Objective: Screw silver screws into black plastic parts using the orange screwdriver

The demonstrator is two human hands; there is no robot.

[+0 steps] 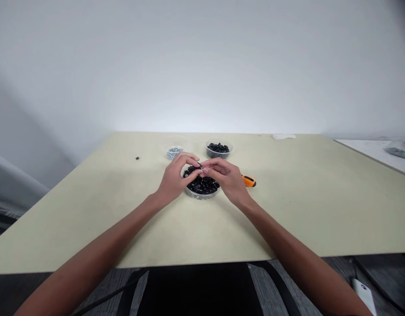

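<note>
Over a clear round tub (202, 197) of glossy black plastic parts, my two hands meet at the fingertips. My left hand (175, 175) pinches with thumb and forefinger at a small black part (200, 165) that has a thin silver bit on it. From the other side, my right hand (227, 177) closes thumb and fingers on the same small piece. Fingertips cover most of it, so its exact kind is unclear. An orange-and-black tool handle (249, 181) lies on the table just right of my right hand; its other end is hidden.
Behind my hands stand a tub (219, 155) of black parts and a shallow clear container (175, 152) of tiny silvery-blue pieces. One loose black part (137, 158) lies to the left on the table (90, 210). A white item (284, 136) rests by the wall.
</note>
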